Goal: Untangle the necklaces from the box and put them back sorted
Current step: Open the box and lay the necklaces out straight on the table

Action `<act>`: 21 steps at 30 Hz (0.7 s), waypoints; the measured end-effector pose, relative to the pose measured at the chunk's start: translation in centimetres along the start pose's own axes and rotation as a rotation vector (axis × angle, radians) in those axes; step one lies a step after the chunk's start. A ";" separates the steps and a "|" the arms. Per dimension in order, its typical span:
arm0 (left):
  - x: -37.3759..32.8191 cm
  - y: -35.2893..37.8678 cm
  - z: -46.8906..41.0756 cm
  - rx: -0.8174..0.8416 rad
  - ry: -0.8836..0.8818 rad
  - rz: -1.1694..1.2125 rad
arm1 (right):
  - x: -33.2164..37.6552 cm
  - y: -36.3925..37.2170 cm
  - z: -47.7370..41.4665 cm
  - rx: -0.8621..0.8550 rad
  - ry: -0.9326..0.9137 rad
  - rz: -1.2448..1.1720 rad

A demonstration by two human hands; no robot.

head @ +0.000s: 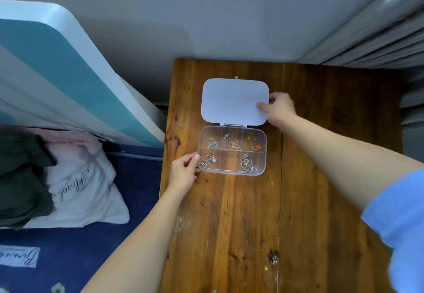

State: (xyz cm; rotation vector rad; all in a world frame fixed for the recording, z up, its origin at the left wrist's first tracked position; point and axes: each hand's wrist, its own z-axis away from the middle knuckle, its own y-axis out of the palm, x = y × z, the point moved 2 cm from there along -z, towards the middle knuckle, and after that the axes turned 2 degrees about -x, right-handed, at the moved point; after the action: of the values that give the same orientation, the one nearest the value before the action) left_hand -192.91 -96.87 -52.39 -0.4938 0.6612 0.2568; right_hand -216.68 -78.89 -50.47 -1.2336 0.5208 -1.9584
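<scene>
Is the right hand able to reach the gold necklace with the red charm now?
Probably yes. The lid is open, so the gold necklace lies uncovered, and the right hand holds the lid's edge just beside that compartment.

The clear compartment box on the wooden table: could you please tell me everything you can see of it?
The box looks like clear plastic, rounded at the corners, with six compartments in two rows. Its opaque pale lid is hinged at the far side and open. Five compartments hold chains, one gold with a red charm; the near middle one looks empty. It sits flat on the table. The left hand grips its near-left corner; the right hand pinches the lid's right edge.
</scene>
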 end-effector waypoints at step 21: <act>1.3 0.0 -1.0 0.056 0.025 0.073 | 1.1 6.6 9.6 0.045 -0.582 0.713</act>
State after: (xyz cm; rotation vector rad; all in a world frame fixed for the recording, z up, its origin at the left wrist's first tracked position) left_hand -192.42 -97.22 -53.90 -0.4201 0.7099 0.3002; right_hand -205.89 -83.43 -49.91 -1.2826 0.5097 -0.9599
